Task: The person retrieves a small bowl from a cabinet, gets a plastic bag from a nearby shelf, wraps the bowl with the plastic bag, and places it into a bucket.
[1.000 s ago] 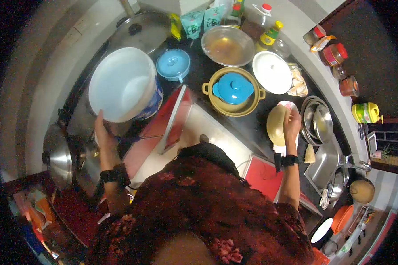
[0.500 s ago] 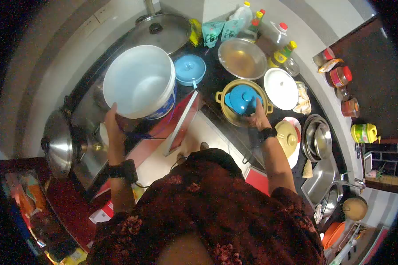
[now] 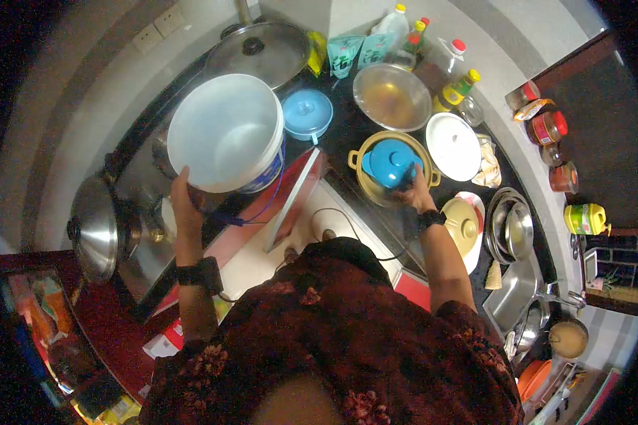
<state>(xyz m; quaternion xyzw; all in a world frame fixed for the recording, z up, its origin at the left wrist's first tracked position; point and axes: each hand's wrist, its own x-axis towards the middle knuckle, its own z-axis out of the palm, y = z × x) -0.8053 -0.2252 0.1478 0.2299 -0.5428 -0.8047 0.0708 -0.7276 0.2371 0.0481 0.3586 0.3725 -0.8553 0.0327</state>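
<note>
My left hand (image 3: 185, 198) is closed on the near left rim of a large white bucket (image 3: 223, 134), thumb over the edge. The bucket tips toward me and looks empty inside. On the right, my right hand (image 3: 418, 193) grips the near right side of a small blue lidded pot (image 3: 392, 163); its fingertips are partly hidden. This blue pot sits within the yellow two-handled pot (image 3: 361, 185), over the dark counter. Between bucket and pots stands a light-blue lidded container (image 3: 307, 113). A yellow lid (image 3: 461, 225) lies right of my right wrist.
Behind the pots are a metal basin (image 3: 392, 95) holding brownish liquid, a white lid (image 3: 452, 147) and several bottles (image 3: 458, 90). Steel bowls (image 3: 509, 225) and a sink (image 3: 514, 287) lie right. An opened red cabinet door (image 3: 294, 198) juts out below the counter. A cable crosses the floor.
The view has shifted slightly. Both hands keep their places on the bucket and the blue pot. A dark cable now shows as a loop over the floor.
</note>
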